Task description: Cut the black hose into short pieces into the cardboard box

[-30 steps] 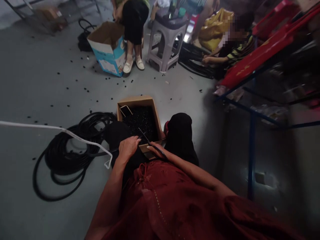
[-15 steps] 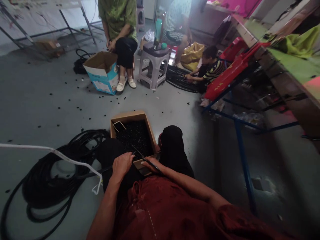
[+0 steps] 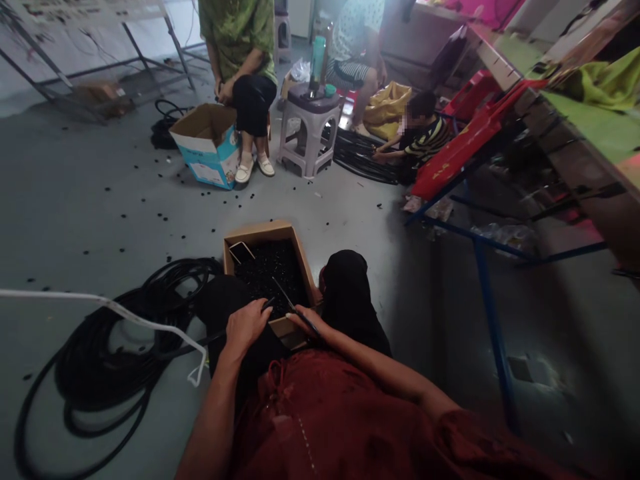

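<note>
The left hand (image 3: 247,325) has its fingers closed on black tubing (image 3: 269,303) near its tip; the right hand (image 3: 311,323) grips scissors (image 3: 283,293) just beside, blade gap unclear. It looks like lining up a cut, which calls for blades square across the tubing. Beyond the grip, a cardboard box (image 3: 265,231) holds black pieces (image 3: 280,263); leftward lies a coil (image 3: 90,373); farther off, a stool (image 3: 313,100).

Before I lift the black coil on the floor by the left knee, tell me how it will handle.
The black coil will probably sag and spread, since its loops lie loose with no visible tie. It looks somewhat springy: the outer loop keeps a wide, smooth curve. Lifting may tug the left hand, where a strand appears to lead.
</note>
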{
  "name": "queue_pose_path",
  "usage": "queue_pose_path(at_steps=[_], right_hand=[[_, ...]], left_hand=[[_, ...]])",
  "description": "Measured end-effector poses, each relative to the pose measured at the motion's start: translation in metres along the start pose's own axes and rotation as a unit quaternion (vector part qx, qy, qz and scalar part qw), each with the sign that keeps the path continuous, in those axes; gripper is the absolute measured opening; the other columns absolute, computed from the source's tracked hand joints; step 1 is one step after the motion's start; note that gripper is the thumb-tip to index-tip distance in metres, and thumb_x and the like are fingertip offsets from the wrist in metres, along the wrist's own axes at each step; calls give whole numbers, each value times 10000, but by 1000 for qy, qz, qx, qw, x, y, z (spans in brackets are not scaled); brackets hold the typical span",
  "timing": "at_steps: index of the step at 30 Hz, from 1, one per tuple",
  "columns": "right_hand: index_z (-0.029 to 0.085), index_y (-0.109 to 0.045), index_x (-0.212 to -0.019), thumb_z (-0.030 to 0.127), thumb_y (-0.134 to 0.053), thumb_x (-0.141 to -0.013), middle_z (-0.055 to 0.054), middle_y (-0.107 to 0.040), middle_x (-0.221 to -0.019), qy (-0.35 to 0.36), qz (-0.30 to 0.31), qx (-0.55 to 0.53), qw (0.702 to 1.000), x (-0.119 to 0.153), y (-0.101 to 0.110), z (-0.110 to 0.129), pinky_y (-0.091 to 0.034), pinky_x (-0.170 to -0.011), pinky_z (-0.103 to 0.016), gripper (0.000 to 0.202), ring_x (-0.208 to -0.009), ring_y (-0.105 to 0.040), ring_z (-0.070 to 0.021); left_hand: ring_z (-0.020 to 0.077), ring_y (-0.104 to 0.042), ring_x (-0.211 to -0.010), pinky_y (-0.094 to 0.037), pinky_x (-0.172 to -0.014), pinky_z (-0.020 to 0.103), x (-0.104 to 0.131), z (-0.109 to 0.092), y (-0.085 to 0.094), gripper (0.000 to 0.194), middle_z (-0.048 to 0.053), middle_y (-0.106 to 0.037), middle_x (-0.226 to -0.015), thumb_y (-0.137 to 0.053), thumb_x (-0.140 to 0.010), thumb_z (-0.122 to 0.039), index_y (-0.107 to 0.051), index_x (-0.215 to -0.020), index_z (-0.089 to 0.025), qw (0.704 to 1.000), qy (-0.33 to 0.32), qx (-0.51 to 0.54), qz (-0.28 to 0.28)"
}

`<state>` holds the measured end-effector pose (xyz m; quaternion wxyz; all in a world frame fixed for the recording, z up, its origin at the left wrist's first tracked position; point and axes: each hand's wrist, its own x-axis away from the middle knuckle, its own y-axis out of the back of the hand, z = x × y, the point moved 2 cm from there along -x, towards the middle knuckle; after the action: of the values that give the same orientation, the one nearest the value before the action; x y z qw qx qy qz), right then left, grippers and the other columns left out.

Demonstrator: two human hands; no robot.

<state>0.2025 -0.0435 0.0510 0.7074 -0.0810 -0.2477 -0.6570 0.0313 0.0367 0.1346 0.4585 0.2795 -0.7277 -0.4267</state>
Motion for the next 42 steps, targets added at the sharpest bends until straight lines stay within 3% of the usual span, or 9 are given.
queue_pose_path(at_steps=[5,12,22,30,35,42], right_hand=[[234,-488,-938,503,-578,-885,19,-596,-739,-11,16,-103,994,-11,-10,11,-479,-539,-282,289,-601,-582,-150],[218,-493,-933,448,-727,-735,81,-551,-566,-9,21,-271,962,-32,-24,29,-438,-461,-233,383,-478,-538,-117],[221,-460,-938,349,-677,-696,103,-527,-572,-19,-21,-307,951,-31,-7,35,-430,-459,-213,349,-468,-513,-94],[224,-504,-952,504,-677,-765,44,-602,-701,-25,-29,-265,963,-17,2,30,-440,-462,-225,379,-530,-575,-115],[226,-524,-1030,606,-536,-873,-18,-638,-824,0,6,-124,992,6,9,13,-487,-528,-273,411,-634,-613,-153],[217,-541,-1142,600,-508,-891,-52,-666,-949,21,44,27,998,25,12,0,-513,-733,-334,459,-861,-629,-213]], left_hand=[[252,-612,-1234,-490,-990,350,1,5,-2,426,47,-626,-1388,-413,-969,-356,-579,-1345,-245,999,-4,28,26],[231,-590,-1265,-463,-1021,325,8,1,-6,416,50,-615,-1401,-409,-980,-320,-585,-1347,-236,996,-45,69,39],[222,-627,-1198,-461,-992,283,9,5,-3,358,81,-669,-1315,-443,-987,-322,-657,-1243,-193,994,-57,87,14],[219,-635,-1199,-479,-996,296,0,10,-10,355,15,-692,-1292,-475,-977,-404,-691,-1225,-272,990,-8,134,-37],[202,-620,-1228,-464,-1039,288,-4,16,-13,393,10,-670,-1328,-477,-980,-431,-667,-1281,-264,977,42,183,-97],[207,-627,-1222,-472,-1038,299,-3,15,-16,386,8,-677,-1317,-489,-979,-433,-671,-1275,-265,975,38,192,-107]])
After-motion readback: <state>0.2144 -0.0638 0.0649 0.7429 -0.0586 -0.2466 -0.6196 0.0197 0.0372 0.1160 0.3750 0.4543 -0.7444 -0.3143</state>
